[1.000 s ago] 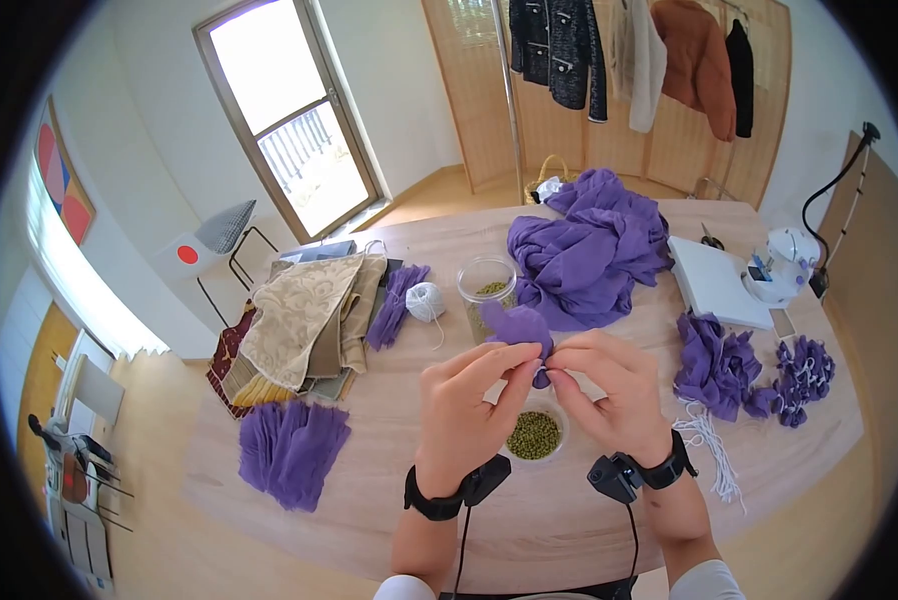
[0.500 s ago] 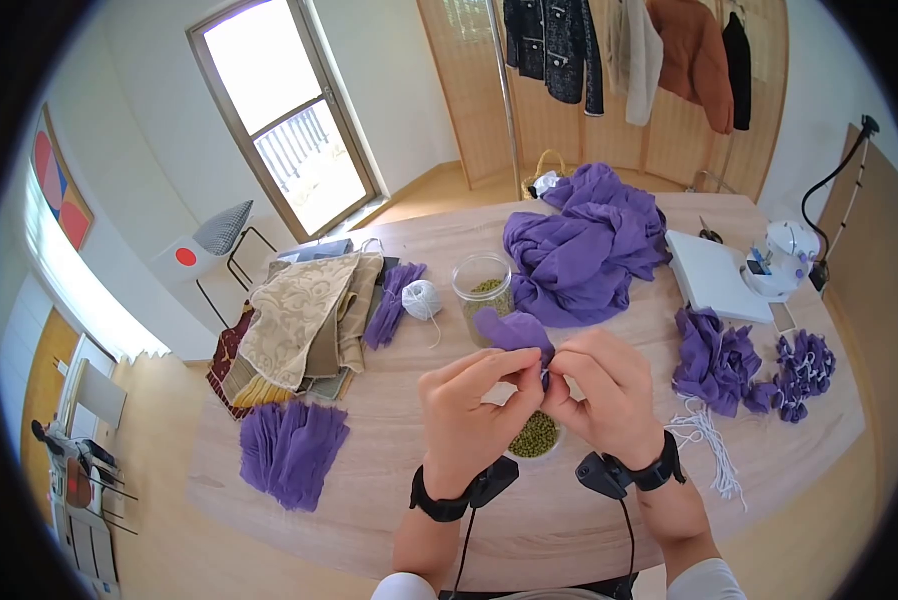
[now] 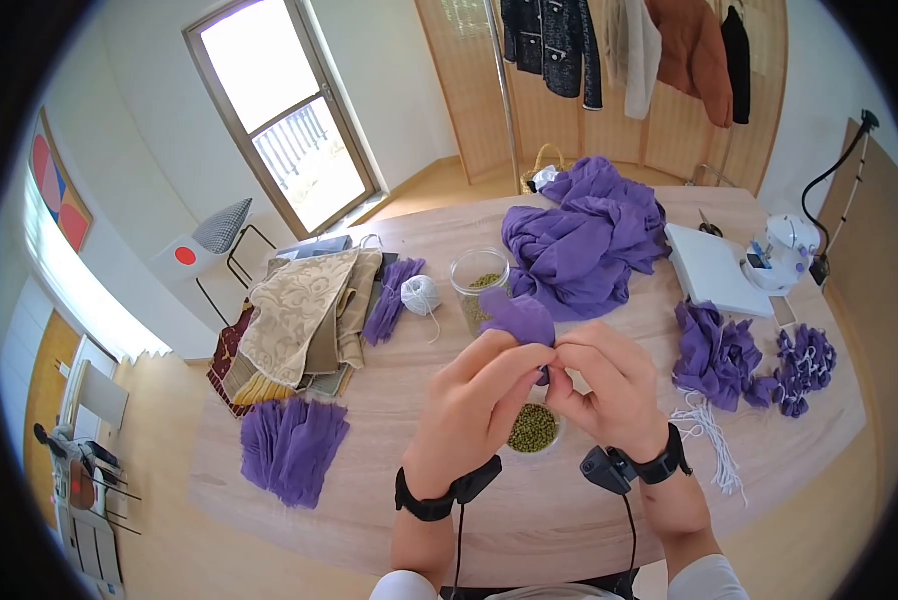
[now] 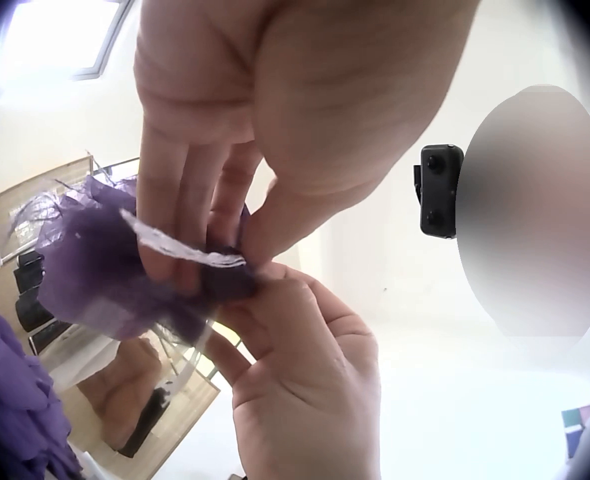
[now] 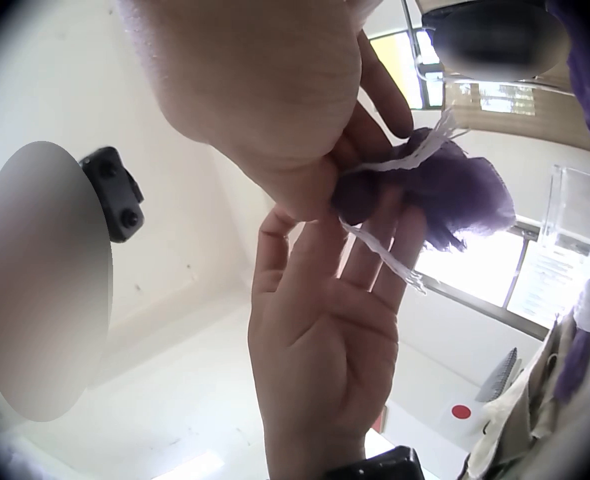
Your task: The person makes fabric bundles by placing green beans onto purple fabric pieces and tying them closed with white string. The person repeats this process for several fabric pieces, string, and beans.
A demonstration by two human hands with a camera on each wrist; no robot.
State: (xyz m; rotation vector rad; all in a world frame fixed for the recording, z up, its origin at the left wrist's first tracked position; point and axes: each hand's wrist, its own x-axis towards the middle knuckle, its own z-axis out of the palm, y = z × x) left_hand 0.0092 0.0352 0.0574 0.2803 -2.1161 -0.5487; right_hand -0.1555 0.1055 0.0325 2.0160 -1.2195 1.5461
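Note:
Over the table's middle, my left hand (image 3: 474, 405) and right hand (image 3: 606, 385) meet fingertip to fingertip on a small purple cloth bundle (image 3: 521, 318). Both hands pinch it with thumb and fingers, its loose cloth fanning out beyond them. White string (image 4: 180, 248) lies across the left fingers and runs to the pinched neck in the left wrist view. Two string ends trail from the bundle in the right wrist view, one of them a frayed string end (image 5: 427, 150) beside the right fingers. The pinch point itself is mostly hidden by the thumbs. Under the hands sits a bowl of green beans (image 3: 533, 428).
Behind the hands stand a clear jar (image 3: 479, 270) of beans and a string ball (image 3: 420, 294). Purple cloth (image 3: 584, 245) is heaped at the back. Fabric samples (image 3: 304, 310) and purple strips (image 3: 294, 450) lie left; a sewing machine (image 3: 781, 250), tied purple cloth (image 3: 804, 368) and loose strings (image 3: 707, 440) right.
Both hands stay together on the bundle, their fingers shifting slightly around its neck. The left wrist has turned a little, and the head view has tilted slightly.

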